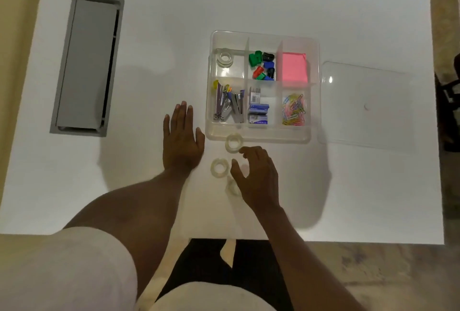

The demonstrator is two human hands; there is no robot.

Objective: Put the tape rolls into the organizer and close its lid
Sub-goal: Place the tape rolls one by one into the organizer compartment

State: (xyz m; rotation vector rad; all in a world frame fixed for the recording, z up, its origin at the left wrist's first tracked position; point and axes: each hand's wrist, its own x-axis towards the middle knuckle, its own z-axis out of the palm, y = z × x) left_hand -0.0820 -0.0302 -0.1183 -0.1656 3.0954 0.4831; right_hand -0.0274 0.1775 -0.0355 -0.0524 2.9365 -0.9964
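Note:
A clear plastic organizer point(261, 136) with six compartments stands open on the white table. Clear tape rolls point(224, 58) lie in its far-left compartment. Three more clear tape rolls lie on the table in front of it: one point(234, 143) against the organizer's near wall, one point(219, 167) below it, and one point(232, 188) partly hidden by my right hand. My right hand point(258, 178) hovers over these rolls with fingers curled apart, holding nothing. Flat on the table left of the organizer rests my left hand point(183, 140), fingers spread. The clear lid point(368, 106) lies to the organizer's right.
Other compartments hold coloured sharpeners point(262, 65), pink sticky notes point(293, 66), staplers point(227, 104), staple boxes point(258, 111) and paper clips point(293, 110). A grey cable hatch point(87, 64) is set into the table at the left. The table's near edge runs just below my forearms.

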